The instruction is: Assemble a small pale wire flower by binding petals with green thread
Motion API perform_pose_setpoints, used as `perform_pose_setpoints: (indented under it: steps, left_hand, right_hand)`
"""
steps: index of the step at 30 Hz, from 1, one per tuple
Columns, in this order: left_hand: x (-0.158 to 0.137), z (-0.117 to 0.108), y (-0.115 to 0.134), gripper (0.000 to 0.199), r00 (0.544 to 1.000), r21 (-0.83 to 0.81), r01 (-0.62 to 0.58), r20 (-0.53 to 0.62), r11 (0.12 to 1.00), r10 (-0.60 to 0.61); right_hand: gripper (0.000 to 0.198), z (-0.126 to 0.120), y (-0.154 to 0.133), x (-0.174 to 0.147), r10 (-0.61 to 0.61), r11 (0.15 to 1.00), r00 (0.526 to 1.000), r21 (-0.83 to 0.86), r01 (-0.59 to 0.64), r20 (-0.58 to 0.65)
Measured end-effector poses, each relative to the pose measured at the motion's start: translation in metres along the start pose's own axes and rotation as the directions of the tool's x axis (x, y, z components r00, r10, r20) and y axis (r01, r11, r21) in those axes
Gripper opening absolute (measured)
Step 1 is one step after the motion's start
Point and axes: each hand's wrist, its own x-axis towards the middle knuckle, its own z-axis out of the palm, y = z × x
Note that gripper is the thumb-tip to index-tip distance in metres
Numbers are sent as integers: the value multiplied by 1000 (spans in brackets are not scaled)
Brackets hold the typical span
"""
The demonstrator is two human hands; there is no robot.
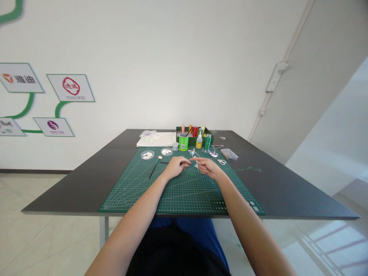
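Centre of frame: dark stick (164,163) pinched by left hand (177,165), long axis near level, aimed right toward pale-blue piece (196,165), apparently pinched by right hand (209,167); stick's right end placed just beside piece.

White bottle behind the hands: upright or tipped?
Upright. The bottle has its narrow tip pointing up, with the wider, yellow-labelled body below.

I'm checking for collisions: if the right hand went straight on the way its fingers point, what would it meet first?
The right hand points leftward, so it would most likely meet the bare left hand first, though depth between them is hard to judge from this single view.
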Motion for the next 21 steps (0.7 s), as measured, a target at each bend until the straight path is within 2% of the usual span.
perform_pose_setpoints:
  steps: [10, 17, 21]
  left_hand:
    - [0, 2, 1, 14, 999, -144, 37, -29, 989, -42]
    - [0, -2, 1, 21, 999, -70, -50, -22, 996, 49]
    - [1, -2, -1, 19, 998, -114, -53, -24, 992, 50]
  right_hand:
    - [40, -3, 0, 1, 66, 997, 998, 33, -67, 8]
    - [37, -2, -2, -1, 75, 996, 996, 47, -77, 38]
    - [35, 0, -3, -2, 52, 997, 996, 45, -55, 77]
